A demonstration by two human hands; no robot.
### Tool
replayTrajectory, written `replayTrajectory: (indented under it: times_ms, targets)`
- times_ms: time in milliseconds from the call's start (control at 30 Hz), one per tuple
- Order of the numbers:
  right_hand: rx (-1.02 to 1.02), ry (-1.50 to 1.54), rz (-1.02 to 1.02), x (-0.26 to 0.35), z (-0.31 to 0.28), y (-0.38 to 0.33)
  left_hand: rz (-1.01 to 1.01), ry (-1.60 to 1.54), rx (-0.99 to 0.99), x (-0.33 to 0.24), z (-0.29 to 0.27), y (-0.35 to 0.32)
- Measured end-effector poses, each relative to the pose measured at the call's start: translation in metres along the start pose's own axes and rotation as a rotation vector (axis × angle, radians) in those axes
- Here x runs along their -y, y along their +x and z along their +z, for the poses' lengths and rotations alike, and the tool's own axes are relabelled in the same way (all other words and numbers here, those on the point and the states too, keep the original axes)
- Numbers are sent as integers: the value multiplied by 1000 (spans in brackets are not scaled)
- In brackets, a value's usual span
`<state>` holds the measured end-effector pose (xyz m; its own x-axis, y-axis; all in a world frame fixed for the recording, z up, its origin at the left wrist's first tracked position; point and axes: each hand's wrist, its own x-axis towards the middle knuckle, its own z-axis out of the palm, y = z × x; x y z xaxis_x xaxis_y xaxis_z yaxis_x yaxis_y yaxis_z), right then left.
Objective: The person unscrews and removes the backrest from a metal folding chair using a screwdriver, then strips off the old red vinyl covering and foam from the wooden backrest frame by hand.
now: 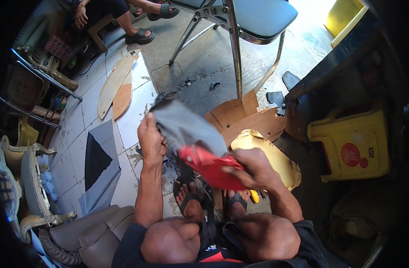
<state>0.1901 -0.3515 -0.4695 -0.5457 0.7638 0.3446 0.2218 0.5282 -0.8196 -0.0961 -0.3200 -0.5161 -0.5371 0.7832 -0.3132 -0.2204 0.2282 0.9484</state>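
Stretched between my two hands is a limp grey piece of sheet material (193, 127), fabric or vinyl, with a bright red part (215, 172) along its near right side. It is smeared by motion. My left hand (151, 138) is closed on its upper left edge, beside a dark bunched corner. At the other end my right hand (252, 167) grips the red part, its fingertips partly hidden. Just beyond my right hand lies a pale yellow foam pad (276, 167) with a rough brown rim. A small yellow-handled object (255, 196) rests by my right foot.
A blue-seated folding chair (267, 20) stands ahead. Brown board pieces (253, 125) lie beneath it. To the left are grey and black sheet offcuts (101, 156) and curved boards (117, 87). A yellow plastic stool (352, 138) stands right. Another person's sandalled foot (140, 36) shows at top.
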Motion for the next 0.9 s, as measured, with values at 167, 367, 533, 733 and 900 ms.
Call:
replayTrajectory:
  times_ms: [167, 367, 533, 733, 900]
  targets:
    - [-323, 0, 39, 12, -53, -55, 177, 310, -503, 27, -112, 86]
    - [-1198, -929, 158, 13, -198, -107, 239, -327, -563, 7, -174, 103]
    - [-1070, -1135, 52, -32, -230, 3, 371, -239, -329, -28, -110, 61]
    - [-416, -267, 54, -6, -46, 60, 269, -351, -54, -57, -41, -25]
    - [-117, 118, 69, -21, 66, 47, 149, -427, 223, -59, -8, -67]
